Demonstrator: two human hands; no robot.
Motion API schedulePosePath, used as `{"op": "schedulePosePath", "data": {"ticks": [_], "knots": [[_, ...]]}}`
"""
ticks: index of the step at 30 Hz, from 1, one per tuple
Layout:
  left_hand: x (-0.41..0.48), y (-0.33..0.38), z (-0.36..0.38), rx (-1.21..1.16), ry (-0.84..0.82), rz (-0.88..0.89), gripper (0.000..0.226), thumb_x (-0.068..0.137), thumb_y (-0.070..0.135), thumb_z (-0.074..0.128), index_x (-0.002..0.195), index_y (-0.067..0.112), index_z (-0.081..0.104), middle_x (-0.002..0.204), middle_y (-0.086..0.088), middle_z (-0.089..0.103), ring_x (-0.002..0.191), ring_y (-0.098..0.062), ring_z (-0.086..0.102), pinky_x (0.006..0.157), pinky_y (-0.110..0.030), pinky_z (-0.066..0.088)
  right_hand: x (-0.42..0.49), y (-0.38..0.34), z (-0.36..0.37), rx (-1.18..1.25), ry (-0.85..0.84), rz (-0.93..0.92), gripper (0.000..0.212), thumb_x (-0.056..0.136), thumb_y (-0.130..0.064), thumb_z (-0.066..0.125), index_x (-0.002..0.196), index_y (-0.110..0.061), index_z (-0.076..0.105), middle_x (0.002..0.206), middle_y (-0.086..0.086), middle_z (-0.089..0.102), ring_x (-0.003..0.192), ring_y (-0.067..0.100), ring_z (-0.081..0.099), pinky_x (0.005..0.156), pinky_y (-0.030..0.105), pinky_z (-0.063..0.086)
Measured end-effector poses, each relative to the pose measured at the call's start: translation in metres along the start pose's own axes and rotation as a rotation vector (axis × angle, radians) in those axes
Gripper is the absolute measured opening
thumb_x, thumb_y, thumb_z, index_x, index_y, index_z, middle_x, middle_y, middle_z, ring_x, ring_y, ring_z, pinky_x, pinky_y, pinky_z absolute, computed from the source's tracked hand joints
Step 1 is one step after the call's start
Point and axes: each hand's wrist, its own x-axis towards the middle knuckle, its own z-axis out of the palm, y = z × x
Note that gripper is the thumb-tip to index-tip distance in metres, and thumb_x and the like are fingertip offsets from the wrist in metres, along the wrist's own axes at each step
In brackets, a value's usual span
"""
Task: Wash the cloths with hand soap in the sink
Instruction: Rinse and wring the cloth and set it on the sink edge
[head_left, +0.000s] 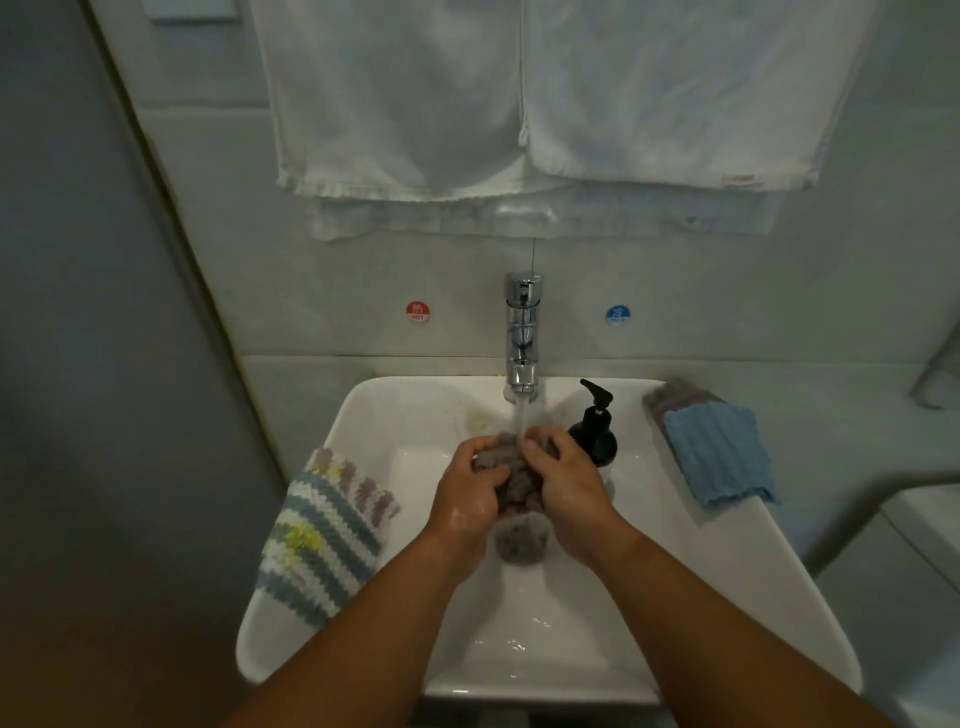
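Near sink (545, 639): bowl floor open, wet.
Centre: grey cloth (514, 486), held by left grip (470, 496) and right grip (566, 488), fills it.
Far middle: faucet (523, 332) and stream block.
Far right: soap bottle (595, 439) just beside faucet.
Left rim: striped cloth (322, 530) draped.
Right rim: blue cloth (719, 452) covers.

The white sink (727, 571), at lower centre of the frame, carries a striped cloth (327, 530) draped over its left rim, a black soap pump bottle (595, 436) right of the chrome faucet (523, 332), and a blue cloth (719, 457) partly overlapping a purplish cloth (675, 397) on its right rim.
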Motion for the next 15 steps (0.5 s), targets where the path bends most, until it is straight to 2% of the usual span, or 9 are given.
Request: {"op": "schedulePosePath", "data": {"ticks": [2, 5, 7, 10, 12, 15], "knots": [[0.0, 0.002, 0.002, 0.063, 0.044, 0.042, 0.025, 0.106, 0.012, 0.046, 0.124, 0.024, 0.058, 0.117, -0.009, 0.066, 0.104, -0.026, 0.068, 0.086, -0.045, 0.062, -0.003, -0.004, 0.001, 0.023, -0.042, -0.015, 0.016, 0.102, -0.015, 0.056, 0.113, -0.021, 0.065, 0.107, 0.009, 0.072, 0.099, 0.023, 0.072, 0.085, 0.047, 0.061], [-0.004, 0.007, 0.005, 0.265, 0.099, 0.14, 0.016, 0.108, 0.032, 0.042, 0.12, 0.026, 0.051, 0.106, 0.0, 0.063, 0.097, -0.018, 0.066, 0.083, -0.046, 0.062, -0.012, -0.012, 0.008, -0.038, -0.086, -0.044, 0.013, 0.105, -0.025, 0.05, 0.111, -0.025, 0.062, 0.105, 0.007, 0.07, 0.096, 0.021, 0.071, 0.07, 0.038, 0.063], [-0.007, 0.009, 0.008, 0.323, 0.094, 0.15, 0.024, 0.108, 0.041, 0.039, 0.116, 0.022, 0.051, 0.103, 0.0, 0.064, 0.093, -0.017, 0.066, 0.081, -0.044, 0.063, -0.016, -0.014, 0.009, -0.136, -0.082, -0.083, 0.017, 0.106, -0.034, 0.045, 0.111, -0.023, 0.057, 0.104, 0.005, 0.067, 0.095, 0.018, 0.069, 0.064, 0.03, 0.062], [-0.006, 0.007, 0.009, 0.44, 0.087, 0.134, 0.037, 0.104, 0.054, 0.032, 0.109, 0.027, 0.058, 0.101, 0.002, 0.067, 0.094, -0.018, 0.067, 0.087, -0.046, 0.06, -0.018, -0.012, 0.009, -0.306, -0.025, -0.184, 0.024, 0.106, -0.036, 0.041, 0.104, -0.018, 0.056, 0.094, 0.002, 0.065, 0.086, 0.014, 0.066, 0.063, 0.021, 0.057], [-0.004, 0.008, 0.01, 0.547, 0.078, 0.178, 0.042, 0.103, 0.053, 0.03, 0.101, 0.029, 0.064, 0.098, 0.002, 0.069, 0.092, -0.022, 0.068, 0.085, -0.046, 0.06, -0.013, -0.007, 0.009, -0.44, 0.019, -0.263, 0.028, 0.107, -0.034, 0.039, 0.092, -0.021, 0.058, 0.084, -0.004, 0.064, 0.079, 0.011, 0.064, 0.065, 0.02, 0.05], [-0.005, 0.014, 0.013, 0.749, 0.048, 0.232, 0.042, 0.108, 0.038, 0.03, 0.107, 0.017, 0.066, 0.104, -0.006, 0.069, 0.098, -0.026, 0.067, 0.089, -0.045, 0.058, -0.002, 0.002, 0.01, -0.567, 0.07, -0.287, 0.035, 0.107, -0.031, 0.039, 0.079, -0.024, 0.058, 0.074, -0.008, 0.061, 0.07, 0.006, 0.061, 0.063, 0.021, 0.042]]}}
